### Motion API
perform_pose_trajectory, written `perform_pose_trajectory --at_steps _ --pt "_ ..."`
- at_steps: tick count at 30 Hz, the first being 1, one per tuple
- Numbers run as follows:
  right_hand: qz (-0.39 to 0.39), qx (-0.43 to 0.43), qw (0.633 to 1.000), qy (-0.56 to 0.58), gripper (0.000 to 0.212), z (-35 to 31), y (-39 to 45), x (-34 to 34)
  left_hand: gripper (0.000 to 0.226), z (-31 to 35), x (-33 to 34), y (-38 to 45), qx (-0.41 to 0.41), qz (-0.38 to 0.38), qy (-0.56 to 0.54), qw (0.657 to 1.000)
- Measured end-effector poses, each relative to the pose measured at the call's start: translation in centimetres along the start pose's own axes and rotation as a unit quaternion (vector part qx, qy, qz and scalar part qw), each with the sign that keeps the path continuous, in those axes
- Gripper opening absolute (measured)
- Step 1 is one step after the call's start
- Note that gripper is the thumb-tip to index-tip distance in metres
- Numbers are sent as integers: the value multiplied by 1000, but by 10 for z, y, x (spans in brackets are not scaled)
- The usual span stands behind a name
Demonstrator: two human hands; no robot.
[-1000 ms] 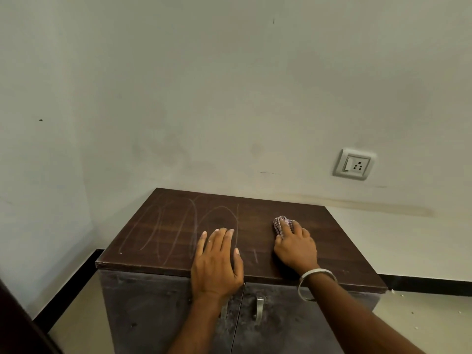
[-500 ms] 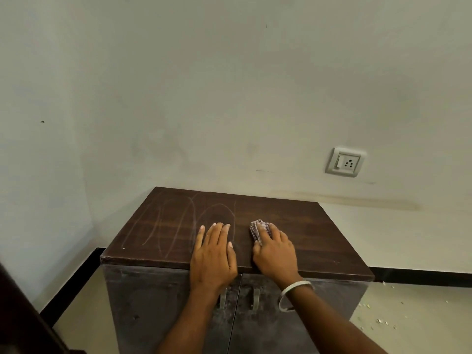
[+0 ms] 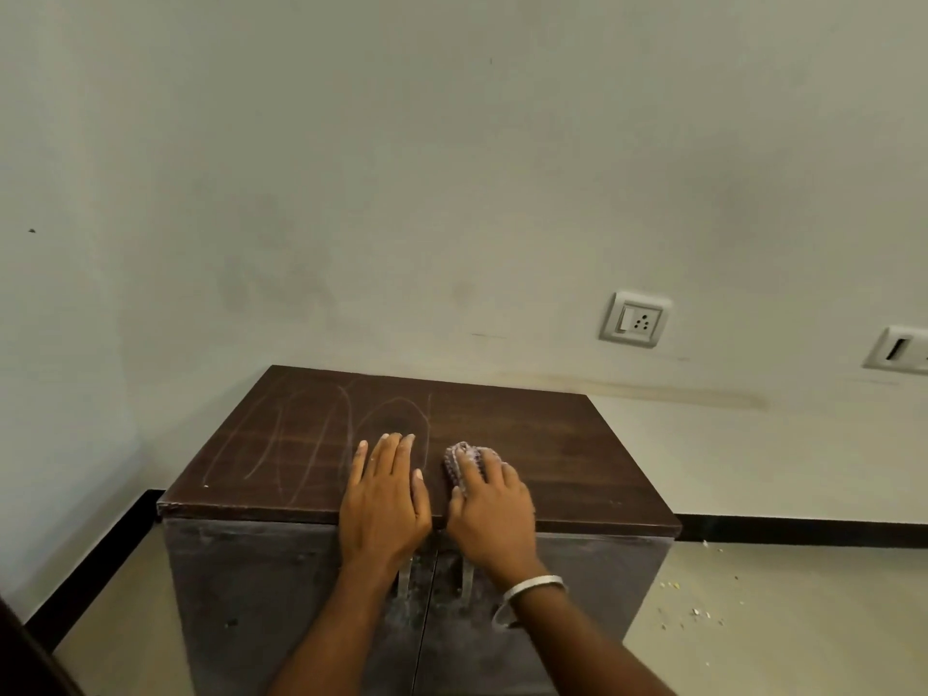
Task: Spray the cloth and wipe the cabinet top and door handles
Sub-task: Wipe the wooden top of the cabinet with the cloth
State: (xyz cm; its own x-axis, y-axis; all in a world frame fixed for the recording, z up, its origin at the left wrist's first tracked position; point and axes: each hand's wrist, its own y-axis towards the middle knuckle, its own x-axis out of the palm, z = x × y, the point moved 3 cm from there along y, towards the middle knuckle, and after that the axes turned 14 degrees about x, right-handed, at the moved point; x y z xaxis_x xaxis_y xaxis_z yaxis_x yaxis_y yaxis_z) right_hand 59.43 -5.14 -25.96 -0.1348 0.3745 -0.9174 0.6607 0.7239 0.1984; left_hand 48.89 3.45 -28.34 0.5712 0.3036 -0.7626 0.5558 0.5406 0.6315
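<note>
Both hands on the cabinet top [image 3: 577, 459], near the near edge, about mid-width. Left hand [image 3: 384, 499] lies flat, palm down, fingers [image 3: 396, 457] straight and close together, holding nothing, tips pointing to the far wall. Right hand [image 3: 489, 509] just right of it, almost touching at the thumbs, palm down over the cloth [image 3: 458, 462]. Cloth is a bunched purple-pink wad on the top surface, sticking out past the right hand's fingertips on the far-left side; the rest is under the palm and fingers. Right fingers curled over the wad, pressing it down onto the wood; can't tell how much cloth is tucked underneath. Pale looping streaks [image 3: 311, 444] on the left half of the top, far-left of the left hand. Two metal door handles [image 3: 464, 577] on the cabinet front, right below the hands, partly covered by the wrists. Silver bangle [image 3: 532, 590] on the right wrist. Wall socket [image 3: 635, 320] on the far wall to the right, a second plate [image 3: 899, 350] cut by the right edge. Crumbs [image 3: 698, 612] on the floor right of the cabinet.
</note>
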Motion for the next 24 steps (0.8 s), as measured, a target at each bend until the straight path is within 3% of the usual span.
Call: perform_pose_trajectory --at_steps 5,15,19,24 --pt "0 -26 1000 -15 53 8 -4 -5 53 -2 -3 -2 4 7 -8 1000" --pt "34 189 981 -30 55 148 21 -50 55 -30 -14 -12 -17 10 4 1000" --pt "31 192 980 -35 56 125 17 -44 57 -43 -21 -16 -25 -6 15 1000" --pt "26 129 991 -16 55 49 -4 -20 59 -57 -28 -20 -41 -13 21 999"
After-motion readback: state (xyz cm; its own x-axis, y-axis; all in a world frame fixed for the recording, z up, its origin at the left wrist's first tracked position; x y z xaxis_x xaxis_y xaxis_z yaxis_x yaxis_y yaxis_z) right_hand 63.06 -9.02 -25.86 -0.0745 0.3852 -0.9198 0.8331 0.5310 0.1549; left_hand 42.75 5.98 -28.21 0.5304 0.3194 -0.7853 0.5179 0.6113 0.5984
